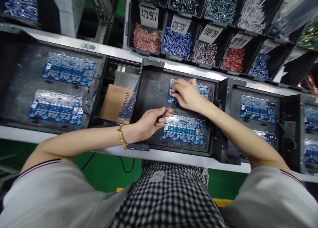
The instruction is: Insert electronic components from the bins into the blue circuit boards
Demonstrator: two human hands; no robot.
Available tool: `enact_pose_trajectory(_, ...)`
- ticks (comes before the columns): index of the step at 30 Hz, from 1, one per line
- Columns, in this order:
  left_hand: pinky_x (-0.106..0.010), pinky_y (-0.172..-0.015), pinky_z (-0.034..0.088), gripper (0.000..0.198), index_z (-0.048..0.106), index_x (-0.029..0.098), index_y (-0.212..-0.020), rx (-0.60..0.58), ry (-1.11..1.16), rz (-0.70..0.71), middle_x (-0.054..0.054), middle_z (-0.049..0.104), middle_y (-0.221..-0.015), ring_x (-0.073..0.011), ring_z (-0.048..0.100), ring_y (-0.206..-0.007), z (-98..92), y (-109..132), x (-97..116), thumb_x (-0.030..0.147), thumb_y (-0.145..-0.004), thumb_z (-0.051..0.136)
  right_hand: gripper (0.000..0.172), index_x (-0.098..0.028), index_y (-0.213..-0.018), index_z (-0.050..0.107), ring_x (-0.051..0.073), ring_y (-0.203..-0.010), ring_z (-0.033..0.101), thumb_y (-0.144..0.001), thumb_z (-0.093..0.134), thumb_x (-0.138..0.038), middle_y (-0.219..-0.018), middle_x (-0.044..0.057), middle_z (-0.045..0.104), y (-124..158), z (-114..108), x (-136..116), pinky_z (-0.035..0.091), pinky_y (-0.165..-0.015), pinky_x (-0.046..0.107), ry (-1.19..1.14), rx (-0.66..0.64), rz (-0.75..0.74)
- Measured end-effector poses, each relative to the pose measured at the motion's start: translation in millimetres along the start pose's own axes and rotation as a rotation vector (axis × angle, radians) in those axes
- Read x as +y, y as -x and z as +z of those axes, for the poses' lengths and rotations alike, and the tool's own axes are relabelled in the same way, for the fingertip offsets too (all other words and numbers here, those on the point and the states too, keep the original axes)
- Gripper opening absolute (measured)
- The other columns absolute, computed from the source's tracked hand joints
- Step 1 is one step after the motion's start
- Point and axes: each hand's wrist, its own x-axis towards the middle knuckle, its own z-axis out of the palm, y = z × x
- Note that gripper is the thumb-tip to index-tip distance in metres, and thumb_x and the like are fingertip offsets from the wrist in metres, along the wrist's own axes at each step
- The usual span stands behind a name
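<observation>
My right hand (186, 94) is over the left part of the upper blue circuit board (202, 89), its fingertips pinched close to the surface. Whatever those fingers grip is too small or hidden to make out. Just below and to the left, my left hand (151, 123) is curled closed with small blue capacitors (166, 111) showing at the fingertips. It hovers by the upper left corner of a second blue circuit board (184, 130), partly covering that corner. Both boards lie flat in a black tray (154, 85).
Behind the tray, black bins hold loose components, including blue capacitors (177, 42) and orange ones (146, 38). A brown notebook (111, 104) with a bag of blue parts (128, 107) lies left. More trays with boards stand left (15, 89) and right (233, 122).
</observation>
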Motion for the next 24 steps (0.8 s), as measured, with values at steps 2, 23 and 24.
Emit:
enact_pose_trajectory(2,-0.012,-0.041,0.026,0.021,0.063,0.003,-0.084,0.017,-0.009,-0.004,-0.001,0.048,-0.070,-0.0005,0.035,-0.047,0.6,2,0,0.014,-0.093,0.047,0.018,-0.016,-0.088,0.057,0.026,-0.096,0.054,-0.088,0.040,-0.022,-0.100,0.009,0.061,0,1,1,0.024,-0.078,0.039,0.009,0.003,-0.006)
enact_pose_trajectory(23,-0.017,-0.047,0.020,0.017,0.064,0.008,-0.095,-0.192,-0.140,-0.282,-0.004,0.056,-0.075,-0.0016,0.034,-0.047,-21.4,84,-78,0.023,-0.088,0.057,0.015,-0.017,-0.089,0.060,0.019,-0.093,0.061,-0.091,0.045,-0.018,-0.100,0.005,0.067,100,-1,-79,0.022,-0.075,0.033,-0.211,-0.136,0.036)
enact_pose_trajectory(24,-0.017,-0.047,0.018,0.019,0.064,0.008,-0.092,-0.216,-0.144,-0.290,-0.004,0.056,-0.076,-0.0012,0.032,-0.047,-23.7,84,-85,0.026,-0.087,0.059,0.016,-0.017,-0.088,0.060,0.019,-0.095,0.060,-0.091,0.044,-0.017,-0.102,0.006,0.066,103,3,-79,0.022,-0.075,0.033,-0.199,-0.135,0.031)
